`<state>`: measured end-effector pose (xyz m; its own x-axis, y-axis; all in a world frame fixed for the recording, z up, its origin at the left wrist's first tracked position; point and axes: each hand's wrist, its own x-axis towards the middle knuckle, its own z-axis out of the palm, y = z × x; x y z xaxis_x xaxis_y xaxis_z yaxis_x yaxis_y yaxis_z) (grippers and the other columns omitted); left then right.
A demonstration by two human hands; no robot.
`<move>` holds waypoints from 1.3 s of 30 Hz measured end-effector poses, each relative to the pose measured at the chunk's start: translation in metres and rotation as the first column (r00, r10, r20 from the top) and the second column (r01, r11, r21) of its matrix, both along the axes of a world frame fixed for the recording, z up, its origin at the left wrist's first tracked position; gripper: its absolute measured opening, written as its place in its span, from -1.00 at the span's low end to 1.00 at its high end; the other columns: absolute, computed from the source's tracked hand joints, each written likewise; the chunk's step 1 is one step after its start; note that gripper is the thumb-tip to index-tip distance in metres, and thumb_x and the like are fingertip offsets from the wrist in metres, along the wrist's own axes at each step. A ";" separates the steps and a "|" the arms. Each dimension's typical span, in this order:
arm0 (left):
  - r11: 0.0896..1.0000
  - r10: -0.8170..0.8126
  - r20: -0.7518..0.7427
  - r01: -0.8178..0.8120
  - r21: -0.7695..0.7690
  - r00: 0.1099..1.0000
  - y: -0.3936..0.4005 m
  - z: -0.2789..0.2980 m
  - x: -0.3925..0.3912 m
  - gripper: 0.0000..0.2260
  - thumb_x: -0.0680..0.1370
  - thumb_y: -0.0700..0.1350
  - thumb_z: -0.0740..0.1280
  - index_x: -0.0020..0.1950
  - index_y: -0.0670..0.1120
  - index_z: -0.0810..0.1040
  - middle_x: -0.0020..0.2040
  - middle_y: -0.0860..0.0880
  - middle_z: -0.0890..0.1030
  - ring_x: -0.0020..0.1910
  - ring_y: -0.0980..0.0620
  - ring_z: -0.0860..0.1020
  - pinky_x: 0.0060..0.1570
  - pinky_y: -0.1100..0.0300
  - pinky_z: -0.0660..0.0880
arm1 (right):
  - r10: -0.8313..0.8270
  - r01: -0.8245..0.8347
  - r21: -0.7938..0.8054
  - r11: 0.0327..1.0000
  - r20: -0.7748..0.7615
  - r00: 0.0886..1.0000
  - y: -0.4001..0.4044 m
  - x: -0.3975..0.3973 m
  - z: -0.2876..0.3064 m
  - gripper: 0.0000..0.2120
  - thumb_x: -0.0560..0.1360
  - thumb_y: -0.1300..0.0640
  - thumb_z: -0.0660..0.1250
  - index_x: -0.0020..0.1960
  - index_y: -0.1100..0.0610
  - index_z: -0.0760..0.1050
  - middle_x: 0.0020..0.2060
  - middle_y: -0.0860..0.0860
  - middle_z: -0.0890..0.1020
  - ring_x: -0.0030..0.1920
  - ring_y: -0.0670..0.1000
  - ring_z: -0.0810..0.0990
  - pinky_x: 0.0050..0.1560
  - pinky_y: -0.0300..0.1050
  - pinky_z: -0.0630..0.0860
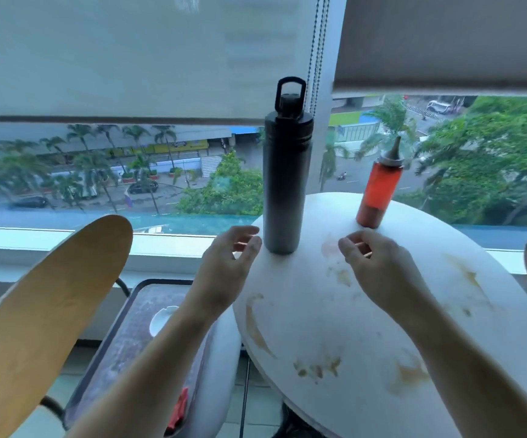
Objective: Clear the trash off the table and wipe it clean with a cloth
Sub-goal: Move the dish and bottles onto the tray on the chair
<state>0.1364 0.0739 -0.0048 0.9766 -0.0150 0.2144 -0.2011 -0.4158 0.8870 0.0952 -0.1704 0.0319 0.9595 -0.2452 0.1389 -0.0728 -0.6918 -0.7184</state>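
Two hands' fingers loosely curled, apart — round stained white table [366, 327], tall matte bottle [286, 181].

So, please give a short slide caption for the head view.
Both hands hover empty beside a dark bottle on the stained table.
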 end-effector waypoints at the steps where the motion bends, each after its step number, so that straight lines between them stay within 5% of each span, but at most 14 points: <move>1: 1.000 0.017 0.009 -0.017 0.004 1.000 -0.006 0.002 0.001 -0.81 0.64 0.03 0.33 0.24 0.12 0.59 0.11 0.13 0.64 0.00 0.34 0.57 -0.09 0.52 0.42 | 0.003 -0.003 0.013 1.000 0.001 1.000 -0.009 0.004 -0.001 -0.81 0.60 -0.09 0.29 0.00 0.00 0.59 -0.16 -0.07 0.68 -0.12 0.04 0.62 -0.10 -0.06 0.51; 5: 0.996 0.091 0.013 -0.091 -0.008 0.996 -0.026 0.005 0.006 -0.71 0.63 0.03 0.35 0.35 0.06 0.53 0.16 0.10 0.62 0.09 0.30 0.57 -0.06 0.53 0.41 | 0.003 -0.004 0.029 1.000 0.012 1.000 -0.039 0.021 -0.004 -0.83 0.60 -0.07 0.29 0.02 -0.01 0.58 -0.10 -0.04 0.67 -0.12 0.08 0.62 -0.12 -0.06 0.53; 10: 0.989 0.129 -0.021 -0.130 -0.067 0.991 -0.045 0.006 0.014 -0.69 0.61 0.06 0.36 0.35 0.15 0.47 0.18 0.12 0.61 0.17 0.21 0.57 0.14 0.29 0.49 | -0.033 0.033 0.022 0.999 -0.006 0.999 -0.069 0.042 -0.007 -0.85 0.60 -0.03 0.30 0.05 0.02 0.57 -0.09 -0.02 0.63 -0.19 0.03 0.57 -0.13 -0.02 0.55; 13: 0.985 0.141 -0.037 -0.143 -0.094 0.989 -0.053 0.007 0.019 -0.59 0.59 0.07 0.39 0.43 0.11 0.42 0.24 0.09 0.59 0.24 0.15 0.55 0.22 0.22 0.48 | -0.071 0.071 0.009 0.997 -0.029 0.997 -0.085 0.056 -0.012 -0.81 0.61 -0.01 0.30 0.14 0.07 0.54 -0.06 0.00 0.62 -0.20 0.05 0.56 -0.29 -0.11 0.50; 19: 0.979 0.143 -0.030 -0.146 -0.144 0.989 -0.068 0.011 0.028 -0.49 0.54 0.12 0.46 0.42 0.13 0.36 0.24 0.14 0.57 0.26 0.20 0.54 0.20 0.24 0.48 | -0.112 0.115 0.039 0.993 -0.072 0.991 -0.109 0.082 -0.022 -0.44 0.57 -0.08 0.35 0.47 0.15 0.33 0.24 0.15 0.57 0.22 0.14 0.53 0.22 0.00 0.41; 25: 0.958 0.187 -0.043 -0.192 -0.211 0.981 -0.081 0.005 0.040 -0.34 0.30 0.39 0.45 0.32 0.24 0.37 0.19 0.17 0.61 0.20 0.15 0.60 0.23 0.09 0.54 | -0.055 0.062 0.076 0.995 -0.086 0.995 -0.116 0.101 -0.023 -0.25 0.51 -0.18 0.41 0.55 0.11 0.21 0.37 0.14 0.49 0.31 0.13 0.50 0.30 0.09 0.45; 32: 0.954 0.191 -0.013 -0.189 -0.233 0.981 -0.092 0.015 0.047 -0.36 0.27 0.32 0.49 0.27 0.12 0.44 0.10 0.21 0.65 0.01 0.31 0.61 -0.06 0.30 0.47 | 0.029 -0.017 0.221 0.975 -0.053 0.998 -0.114 0.120 -0.020 -0.26 0.42 -0.19 0.51 0.48 0.00 0.30 0.28 0.03 0.57 0.20 0.06 0.58 0.21 0.06 0.53; 36: 0.949 0.188 -0.009 -0.184 -0.255 0.982 -0.092 0.015 0.053 -0.46 0.33 0.18 0.57 0.22 0.11 0.46 0.08 0.17 0.66 0.00 0.26 0.62 -0.06 0.24 0.48 | 0.040 -0.030 0.259 0.965 -0.031 0.999 -0.110 0.126 -0.019 -0.52 0.44 -0.11 0.52 0.22 -0.07 0.37 0.04 -0.03 0.63 -0.06 -0.08 0.63 -0.12 -0.10 0.53; 39: 0.944 0.205 -0.016 -0.202 -0.262 0.979 -0.091 0.013 0.058 -0.35 0.22 0.27 0.57 0.22 0.12 0.45 0.08 0.15 0.66 0.03 0.14 0.64 0.02 0.10 0.55 | 0.032 -0.024 0.286 0.958 -0.025 0.999 -0.109 0.129 -0.018 -0.58 0.46 -0.05 0.52 0.19 -0.03 0.40 -0.04 -0.06 0.64 -0.14 -0.14 0.61 -0.26 -0.19 0.42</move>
<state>0.1943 -0.0168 0.0084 0.9505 0.2421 0.1948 -0.1467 -0.2030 0.9681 0.2246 -0.2790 0.0139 0.9691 -0.2435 0.0393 -0.0798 -0.4602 -0.8842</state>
